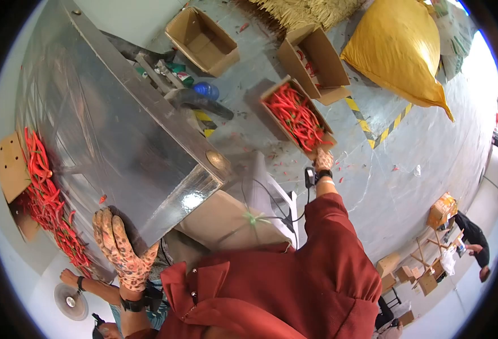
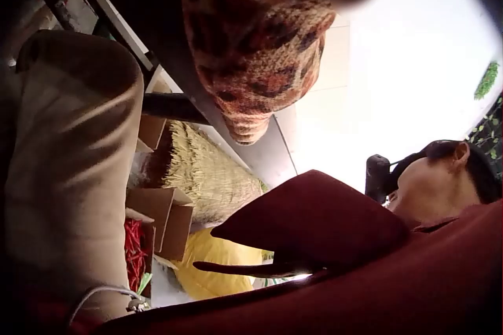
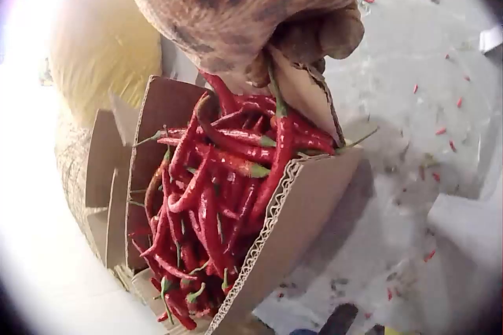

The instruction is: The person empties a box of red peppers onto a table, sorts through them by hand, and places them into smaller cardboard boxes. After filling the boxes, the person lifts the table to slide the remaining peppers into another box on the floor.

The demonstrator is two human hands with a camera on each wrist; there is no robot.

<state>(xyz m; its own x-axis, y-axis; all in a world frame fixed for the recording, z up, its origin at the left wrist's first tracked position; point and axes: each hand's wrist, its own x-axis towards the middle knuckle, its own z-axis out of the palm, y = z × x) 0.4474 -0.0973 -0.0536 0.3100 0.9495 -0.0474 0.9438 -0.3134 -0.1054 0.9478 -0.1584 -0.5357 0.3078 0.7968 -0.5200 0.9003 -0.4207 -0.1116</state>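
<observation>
My right hand (image 1: 323, 160), in a spotted glove, grips the near end of a cardboard box (image 3: 310, 213). In the right wrist view the fingers curl over a cardboard flap (image 3: 302, 91). Long red chili peppers (image 3: 212, 201) with green stems fill the box, which overlaps the floor in the head view. My left hand (image 1: 119, 246), gloved in the same spotted print, lies with fingers extended on the metal table (image 1: 119, 118) and holds nothing. A single small red chili piece (image 1: 102, 199) lies just beyond its fingertips. A long pile of red chilies (image 1: 48, 192) runs along the table's far left side.
Two more cardboard boxes, one bare inside (image 1: 204, 39) and one with a few chilies (image 1: 311, 59), stand on the floor. Beyond are a yellow sack (image 1: 399, 51) and straw (image 1: 305, 11). The table's metal corner (image 1: 218, 161) juts out between my arms. Other people are nearby.
</observation>
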